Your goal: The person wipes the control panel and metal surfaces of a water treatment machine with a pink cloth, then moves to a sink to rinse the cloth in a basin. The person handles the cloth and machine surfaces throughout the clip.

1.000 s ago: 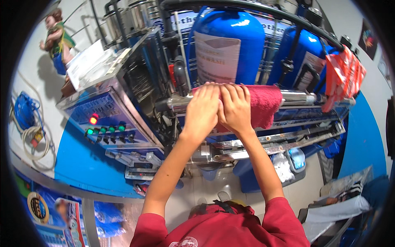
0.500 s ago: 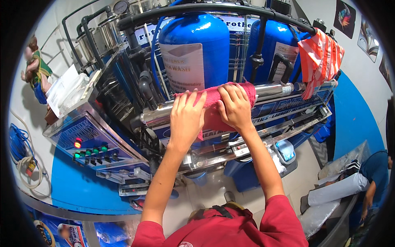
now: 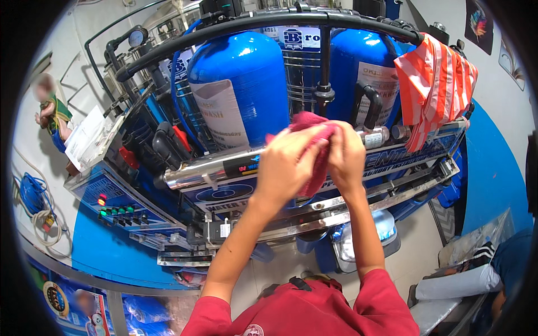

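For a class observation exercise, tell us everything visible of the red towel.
The red towel looks like soft fabric, slightly blurred. It is creased and bunched, gripped between the left hand and right hand; part shows above the fingers, part hangs between the hands. Whether it touches the silvery tube is unclear.

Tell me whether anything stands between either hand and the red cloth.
Nothing visible does: the left hand and right hand both hold the red cloth directly, bunched between them. The striped orange item hangs clear of them.
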### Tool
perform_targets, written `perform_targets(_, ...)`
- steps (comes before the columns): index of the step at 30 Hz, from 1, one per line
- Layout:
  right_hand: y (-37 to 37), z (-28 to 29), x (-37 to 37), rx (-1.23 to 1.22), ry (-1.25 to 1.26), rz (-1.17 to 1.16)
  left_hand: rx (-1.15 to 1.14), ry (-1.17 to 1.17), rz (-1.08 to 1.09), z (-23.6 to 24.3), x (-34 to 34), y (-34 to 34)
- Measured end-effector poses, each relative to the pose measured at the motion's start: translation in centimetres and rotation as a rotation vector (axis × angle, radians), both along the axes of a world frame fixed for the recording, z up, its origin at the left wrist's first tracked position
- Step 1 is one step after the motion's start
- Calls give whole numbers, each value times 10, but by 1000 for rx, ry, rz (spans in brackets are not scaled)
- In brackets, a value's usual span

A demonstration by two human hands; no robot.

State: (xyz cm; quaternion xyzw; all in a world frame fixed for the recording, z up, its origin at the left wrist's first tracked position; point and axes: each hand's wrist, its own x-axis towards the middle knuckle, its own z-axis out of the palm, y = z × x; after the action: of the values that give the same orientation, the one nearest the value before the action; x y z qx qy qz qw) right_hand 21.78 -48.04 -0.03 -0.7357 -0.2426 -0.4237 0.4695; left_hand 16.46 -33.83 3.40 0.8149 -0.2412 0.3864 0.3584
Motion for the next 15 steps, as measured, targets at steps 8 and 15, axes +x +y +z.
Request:
perform_targets(8,-48,-22,14,67,136,108,324,17,185,-24,22,-67)
perform_targets(15,-57,-64,24,-253,-143,-85,509,-84,352,-55,33,-80)
